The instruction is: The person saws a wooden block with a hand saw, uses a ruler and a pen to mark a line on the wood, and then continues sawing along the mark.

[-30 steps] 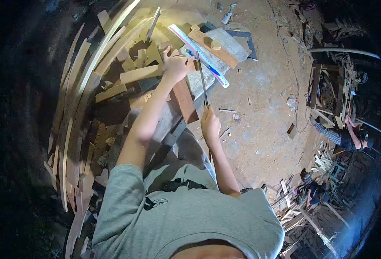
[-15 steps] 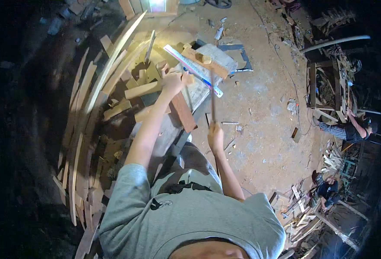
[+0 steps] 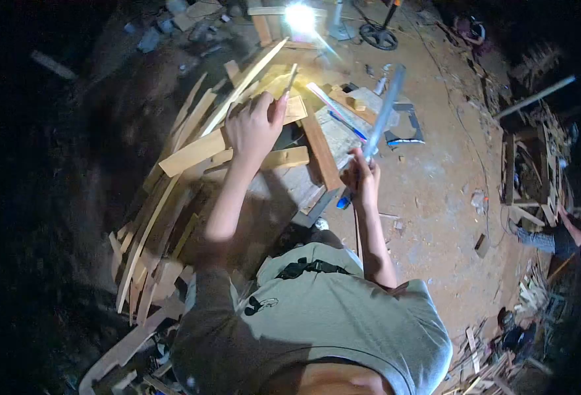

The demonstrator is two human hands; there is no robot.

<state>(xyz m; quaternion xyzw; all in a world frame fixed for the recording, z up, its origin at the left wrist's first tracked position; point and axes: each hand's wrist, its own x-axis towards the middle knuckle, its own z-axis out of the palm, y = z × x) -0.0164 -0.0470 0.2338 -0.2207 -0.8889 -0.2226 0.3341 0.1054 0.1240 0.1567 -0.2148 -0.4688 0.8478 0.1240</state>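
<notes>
My left hand presses down on a pale wooden plank that lies across the low workbench, with the fingers curled over the plank's far part. A long flat metal tool is gripped in my right hand, raised and blurred, slanting up to the right above the bench. Its blue handle end sticks out below the fist. A reddish-brown board lies between the two hands. Beyond it lies a pale ruler.
Curved wooden strips and offcuts are heaped at the left of the bench. A bright lamp glares at the top. The dirt floor to the right holds scraps. Another person sits at the far right by wooden frames.
My view has tilted, so the bench sits more central. My right hand has lifted the metal tool off the wood and swung it up to the right. My left hand stays on the plank.
</notes>
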